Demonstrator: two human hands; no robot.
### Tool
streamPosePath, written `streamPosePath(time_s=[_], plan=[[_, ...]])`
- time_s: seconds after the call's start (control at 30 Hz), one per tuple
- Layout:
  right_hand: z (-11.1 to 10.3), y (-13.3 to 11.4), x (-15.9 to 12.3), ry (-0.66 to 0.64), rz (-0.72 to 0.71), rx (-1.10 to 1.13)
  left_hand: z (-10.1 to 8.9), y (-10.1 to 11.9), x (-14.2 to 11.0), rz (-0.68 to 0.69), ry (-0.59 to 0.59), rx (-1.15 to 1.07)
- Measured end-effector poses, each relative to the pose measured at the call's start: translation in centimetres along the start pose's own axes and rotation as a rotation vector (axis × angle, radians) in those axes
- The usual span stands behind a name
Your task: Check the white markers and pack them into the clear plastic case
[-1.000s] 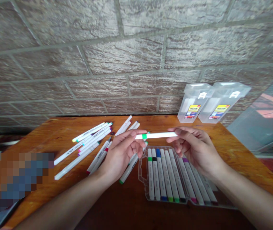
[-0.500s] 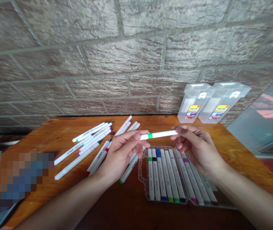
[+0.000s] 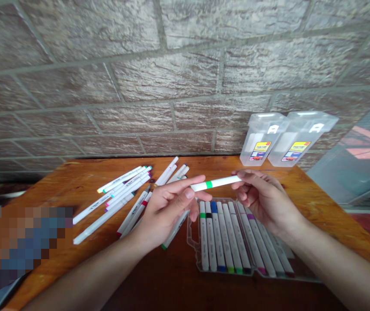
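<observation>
The fingers (image 3: pixel 250 181) of the right hand (image 3: pixel 267 203) curl closed, pinching one end of a white green-banded marker (image 3: pixel 215 184). The left hand (image 3: pixel 167 211) has its fingers parted around the other end; contact is hard to tell. The marker hangs just above a clear plastic tray (image 3: pixel 192 235) of capped markers (image 3: pixel 225 237), over the wooden tabletop (image 3: pixel 185 166).

We've got soft, even daylight, no hard shadows, just mild sheen on the brick wall (image 3: pixel 172 73) and wooden table (image 3: pixel 317 203). We see strong wide-angle bowing toward the edges, a pixelated block (image 3: pixel 19 246) lower left, and no obvious motion blur on the white marker (image 3: pixel 214 183).
</observation>
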State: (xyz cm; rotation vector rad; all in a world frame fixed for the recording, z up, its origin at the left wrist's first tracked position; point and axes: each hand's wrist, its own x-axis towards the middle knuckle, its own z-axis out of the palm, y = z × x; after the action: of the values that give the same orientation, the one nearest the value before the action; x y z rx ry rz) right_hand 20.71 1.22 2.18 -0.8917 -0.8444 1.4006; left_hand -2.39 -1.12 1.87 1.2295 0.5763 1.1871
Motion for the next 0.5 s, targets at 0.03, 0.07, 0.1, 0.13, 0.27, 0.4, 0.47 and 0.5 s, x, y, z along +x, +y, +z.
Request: streamPosePath(time_s=[0.03,0.07,0.1,0.13,0.27,0.4,0.47,0.5], plan=[[-0.03,0.00,0.01,0.003,0.002,0.003,0.00,-0.01,-0.02,0.004,-0.011,0.015],[-0.05,-0.01,0.02,0.004,0.005,0.007,0.03,0.00,-0.05,0.006,-0.019,0.030],[-0.07,-0.01,0.02,0.005,0.008,0.010,0.08,0.01,-0.08,0.004,-0.023,0.042],[-0.07,-0.02,0.02,0.004,0.011,0.012,0.13,0.03,-0.11,0.001,-0.024,0.051],[-0.01,-0.05,-0.04,0.002,0.012,0.005,0.27,0.13,-0.21,-0.011,-0.031,0.077],[0.05,-0.06,-0.15,-0.001,0.010,-0.004,0.20,0.09,-0.13,0.013,-0.017,0.081],[0.04,-0.07,-0.22,-0.006,0.009,-0.011,0.14,0.00,0.00,0.030,0.020,0.088],[0.03,-0.07,-0.26,-0.006,0.008,-0.011,0.11,-0.05,0.08,0.039,0.047,0.098]])
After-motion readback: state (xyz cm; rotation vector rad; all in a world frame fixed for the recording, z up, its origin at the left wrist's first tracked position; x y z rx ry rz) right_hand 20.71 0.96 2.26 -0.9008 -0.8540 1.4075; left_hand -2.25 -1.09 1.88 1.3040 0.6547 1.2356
